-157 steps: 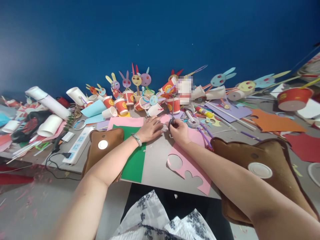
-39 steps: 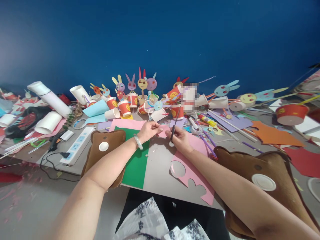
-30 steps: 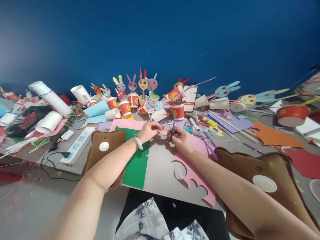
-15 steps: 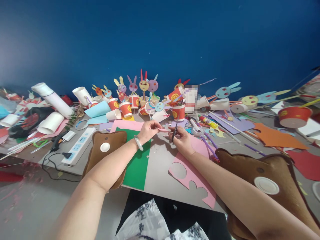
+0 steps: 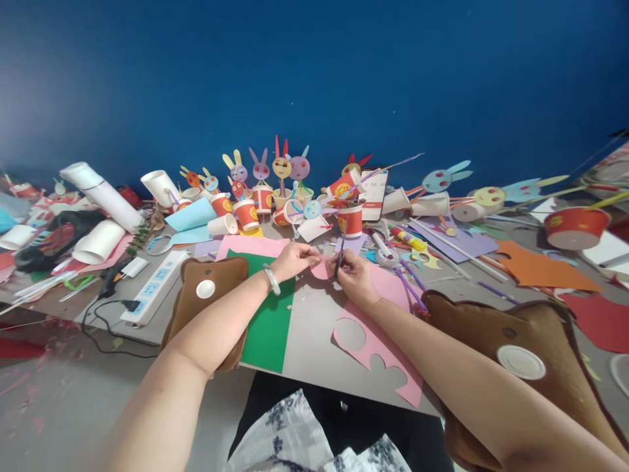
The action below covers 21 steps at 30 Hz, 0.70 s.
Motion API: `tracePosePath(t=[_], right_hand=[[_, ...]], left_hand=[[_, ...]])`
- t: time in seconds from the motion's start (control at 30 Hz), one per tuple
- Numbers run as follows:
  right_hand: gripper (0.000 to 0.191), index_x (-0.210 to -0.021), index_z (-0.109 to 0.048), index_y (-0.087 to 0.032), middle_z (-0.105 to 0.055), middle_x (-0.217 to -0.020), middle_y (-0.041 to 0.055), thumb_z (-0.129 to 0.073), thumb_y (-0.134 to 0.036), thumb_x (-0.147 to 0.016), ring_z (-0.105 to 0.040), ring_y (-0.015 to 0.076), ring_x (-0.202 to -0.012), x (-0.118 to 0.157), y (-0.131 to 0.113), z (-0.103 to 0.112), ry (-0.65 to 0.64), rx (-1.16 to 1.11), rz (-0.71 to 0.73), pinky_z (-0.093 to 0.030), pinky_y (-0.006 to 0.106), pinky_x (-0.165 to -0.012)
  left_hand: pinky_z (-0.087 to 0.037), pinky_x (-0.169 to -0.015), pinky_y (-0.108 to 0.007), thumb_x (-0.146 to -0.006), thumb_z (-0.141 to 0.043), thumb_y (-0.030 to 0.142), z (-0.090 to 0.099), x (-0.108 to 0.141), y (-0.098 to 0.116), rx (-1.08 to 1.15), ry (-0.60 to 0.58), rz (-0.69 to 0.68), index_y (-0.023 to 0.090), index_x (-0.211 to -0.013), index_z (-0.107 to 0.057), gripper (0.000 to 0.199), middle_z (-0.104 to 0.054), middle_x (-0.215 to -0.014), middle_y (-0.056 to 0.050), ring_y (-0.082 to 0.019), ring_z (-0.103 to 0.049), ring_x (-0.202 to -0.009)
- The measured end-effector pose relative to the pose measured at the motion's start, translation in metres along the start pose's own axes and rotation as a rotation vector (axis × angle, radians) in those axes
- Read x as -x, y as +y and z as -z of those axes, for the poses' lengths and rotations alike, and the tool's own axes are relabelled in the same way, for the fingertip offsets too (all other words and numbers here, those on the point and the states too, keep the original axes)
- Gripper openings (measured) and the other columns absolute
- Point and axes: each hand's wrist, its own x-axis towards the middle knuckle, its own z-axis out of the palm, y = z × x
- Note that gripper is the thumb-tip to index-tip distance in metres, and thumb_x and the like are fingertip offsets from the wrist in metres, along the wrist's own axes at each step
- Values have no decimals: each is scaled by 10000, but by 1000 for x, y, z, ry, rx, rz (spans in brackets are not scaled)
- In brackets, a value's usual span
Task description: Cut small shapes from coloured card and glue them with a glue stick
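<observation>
My left hand pinches a small pink piece of paper by its left edge, above the table. A pair of dark-handled scissors is in my right hand, the fingers wrapped round the handles. The scissors are upright at the right edge of the pink piece; whether the blades touch it I cannot make out. Beneath and beside my right forearm lies a pink sheet with round holes cut out. A green sheet lies under my left wrist.
Brown bear-shaped cushions lie left and right. A white power strip with a black cable is further left. Paper cups with rabbit faces line the blue wall. A phone leans there. Orange paper lies at right.
The pink piece has turned from nearly edge-on to show its flat, rounded face. My hands and the scissors have shifted only slightly.
</observation>
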Motion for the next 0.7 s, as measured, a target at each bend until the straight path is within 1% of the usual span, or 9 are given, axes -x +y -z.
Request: tracePosePath(t=[0.1, 0.2, 0.27, 0.33, 0.53, 0.63, 0.7], right_hand=[[184, -623, -455, -218, -493, -642, 1, -528, -250, -789, -444, 143, -592, 0, -1, 0, 9, 49, 28, -357, 282, -564], [247, -573, -374, -228, -440, -600, -8, -517, -237, -773, -408, 139, -568, -1, -1, -1, 20, 110, 67, -325, 283, -548], [287, -558, -324, -232, -418, -585, -12, -527, -240, -760, -394, 138, -559, -1, -1, -1, 24, 127, 83, -311, 283, -538], [301, -555, -306, -234, -410, -582, -14, -538, -241, -746, -386, 136, -552, -2, -1, -1, 25, 129, 95, -302, 283, -530], [230, -568, -362, -226, -423, -596, -15, -540, -213, -713, -400, 135, -556, -2, -3, 0, 6, 118, 106, -306, 280, -534], [220, -568, -383, -222, -435, -601, -13, -548, -213, -714, -416, 137, -565, -2, -3, 0, 5, 126, 97, -310, 279, -539], [224, -571, -382, -222, -436, -607, -11, -551, -218, -718, -418, 139, -569, -2, -2, -1, 5, 128, 96, -309, 280, -540]], left_hand=[[-370, -493, -198, -720, -690, 407, 1, -1, -2, -31, -16, 5, 111, -715, -628, 302, -565, -573, 13, -79, -497, -517], [-357, -475, -193, -709, -700, 419, 2, -1, -6, -47, -35, 27, 116, -718, -619, 314, -572, -560, 7, -85, -507, -506], [-352, -466, -190, -697, -713, 422, 1, -1, -8, -57, -51, 32, 121, -711, -611, 319, -575, -546, 4, -85, -505, -492], [-340, -453, -186, -690, -723, 415, 1, 0, -9, -74, -57, 27, 125, -700, -607, 313, -571, -530, 7, -80, -492, -474], [-303, -416, -173, -692, -718, 352, 1, 0, -7, -162, -34, 17, 130, -645, -601, 255, -553, -500, 19, -67, -459, -441], [-328, -423, -175, -689, -716, 351, 1, 0, -6, -151, -47, 24, 133, -623, -591, 260, -564, -498, 15, -72, -475, -443], [-357, -444, -188, -714, -695, 368, 2, 0, -5, -155, -77, 41, 137, -618, -585, 273, -582, -503, 6, -84, -493, -450]])
